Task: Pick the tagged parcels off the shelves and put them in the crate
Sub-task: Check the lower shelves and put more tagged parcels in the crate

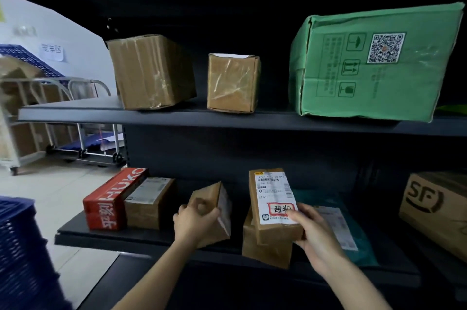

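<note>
A red box [111, 201] reads HUKO, a carton [434, 206] SF. The right hand [316, 232] holds a labelled parcel [271, 193] bearing a red-framed handwritten tag; the left hand [195, 221] grips a small brown parcel [214, 196].

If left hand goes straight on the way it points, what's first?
The left hand grips a small tilted brown cardboard parcel; beyond it, probably only the dark shelf back panel, depth unclear.

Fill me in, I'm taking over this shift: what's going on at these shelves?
A person is working the lower shelf. The left hand grips a small tilted brown parcel. The right hand holds a tagged parcel, its label marked in red, atop another brown parcel. The blue crate stands at lower left; neither parcel is in it yet.
</note>
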